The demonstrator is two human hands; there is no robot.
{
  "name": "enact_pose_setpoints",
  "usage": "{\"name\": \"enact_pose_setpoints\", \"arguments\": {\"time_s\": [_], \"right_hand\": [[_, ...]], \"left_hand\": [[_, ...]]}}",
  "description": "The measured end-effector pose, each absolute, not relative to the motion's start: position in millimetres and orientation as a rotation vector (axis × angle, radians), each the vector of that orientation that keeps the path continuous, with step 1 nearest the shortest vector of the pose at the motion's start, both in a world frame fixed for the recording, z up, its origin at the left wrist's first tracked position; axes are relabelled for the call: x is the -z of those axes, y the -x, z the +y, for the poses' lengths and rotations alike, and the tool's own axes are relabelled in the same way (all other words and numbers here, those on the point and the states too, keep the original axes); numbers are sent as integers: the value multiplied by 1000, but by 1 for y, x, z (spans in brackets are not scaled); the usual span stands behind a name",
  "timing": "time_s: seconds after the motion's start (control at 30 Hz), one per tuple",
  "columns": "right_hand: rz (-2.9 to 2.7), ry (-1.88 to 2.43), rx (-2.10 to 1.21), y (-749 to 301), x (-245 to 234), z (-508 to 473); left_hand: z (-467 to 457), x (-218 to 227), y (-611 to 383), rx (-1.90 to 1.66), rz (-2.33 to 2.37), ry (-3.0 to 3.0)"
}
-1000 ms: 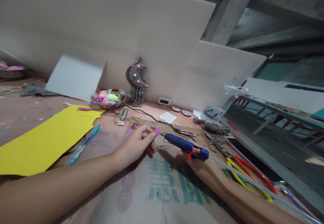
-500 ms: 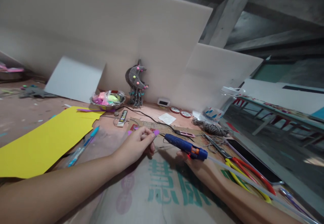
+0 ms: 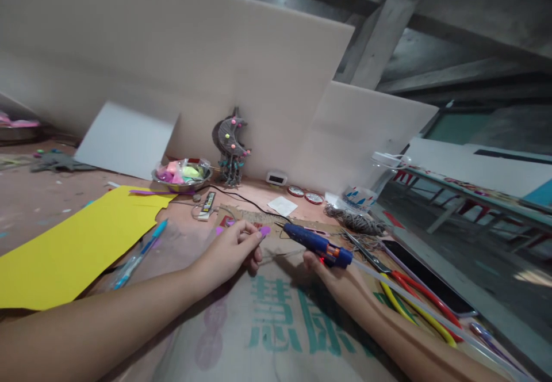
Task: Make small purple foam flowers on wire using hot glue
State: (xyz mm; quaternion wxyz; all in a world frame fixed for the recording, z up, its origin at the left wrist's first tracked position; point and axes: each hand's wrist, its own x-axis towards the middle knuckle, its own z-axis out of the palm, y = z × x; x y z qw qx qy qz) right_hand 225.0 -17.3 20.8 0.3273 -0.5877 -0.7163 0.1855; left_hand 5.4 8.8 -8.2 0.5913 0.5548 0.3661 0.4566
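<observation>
Between the thumb and finger of my left hand (image 3: 235, 248) is a small purple paper piece (image 3: 264, 230). My right hand (image 3: 330, 272) is closed around a blue hot glue gun (image 3: 318, 244), with a red light glowing by the fingers. The gun's nozzle points left at the purple piece, a small gap away from it. A long clear glue stick (image 3: 397, 287) trails out of the gun's back over my right forearm. Both hands are above a cardboard sheet (image 3: 241, 324) printed with green characters.
Scissors (image 3: 390, 270) and a phone (image 3: 426, 275) lie on the right, near grey yarn (image 3: 356, 221). Yellow paper (image 3: 81, 244) and pens (image 3: 142, 252) lie left. Behind stand a bowl of coloured clay packets (image 3: 183, 182) and a grey moon ornament (image 3: 233, 140). A black cord (image 3: 245, 199) crosses the table.
The glue gun has drawn back slightly to the right, so its nozzle has come away from the purple piece. My left hand keeps its pinch. The camera view has shifted a little.
</observation>
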Motion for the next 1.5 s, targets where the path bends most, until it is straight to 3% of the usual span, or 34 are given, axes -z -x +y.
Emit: {"name": "enact_pose_setpoints", "arguments": {"time_s": [0.27,0.4,0.73,1.1,1.27,1.33,1.5], "right_hand": [[-1853,1444,-422,-235,-58,5],[-1832,1599,-305,-240,-66,48],[-1872,1829,-281,-250,-21,141],[-2012,1721,-200,-274,-16,104],[-1985,1478,-136,-261,-19,62],[-1959,1415,-253,-242,-24,45],[-1782,1210,-1263,-182,-23,6]], "left_hand": [[6,2,-5,-1068,986,-1359],[8,2,-4,-1101,1031,-1416],[12,8,-3,-1086,1090,-1486],[8,3,-2,-1123,1075,-1486],[6,0,-2,-1132,1062,-1498],[7,1,-2,-1137,1068,-1512],[9,4,-2,-1166,1065,-1517]]}}
